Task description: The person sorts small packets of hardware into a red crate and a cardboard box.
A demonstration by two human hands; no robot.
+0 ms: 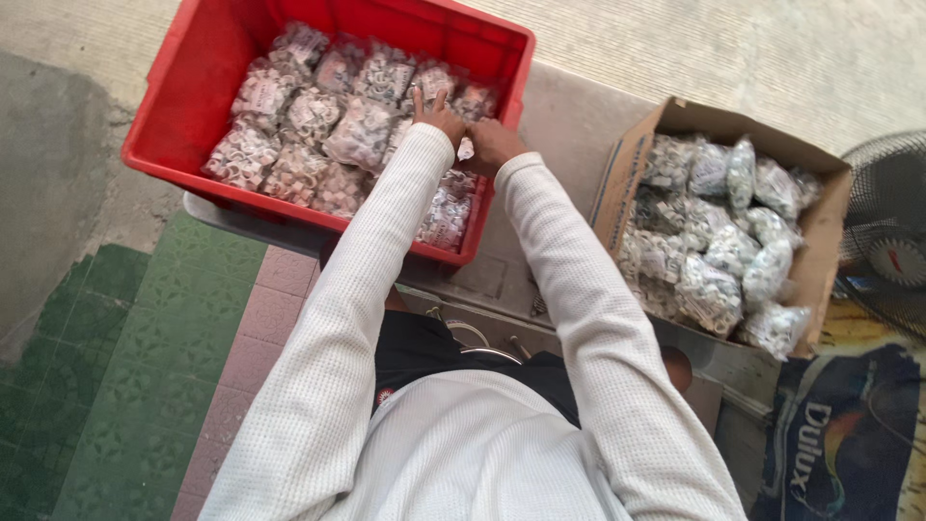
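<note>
**Both hands on bags in red crate**

Left hand point(439, 114) flat, fingers spread, pressing on a bag point(359, 133); no closed grip seen. Right hand point(492, 145) curled, pinching a small white bit point(466, 149), likely a bag's neck. Bags clear plastic, stuffed with small white parts: probably lumpy, saggy, slick, moderately heavy. Best gripped at gathered top or cupped underneath. Crate point(169, 116) ahead; box point(627, 164) with similar bags right; fan point(892, 232) beyond.

Small packing workshop: red crate point(183, 106), carton point(627, 164) w/ bagged fittings, tiled floor.
</note>
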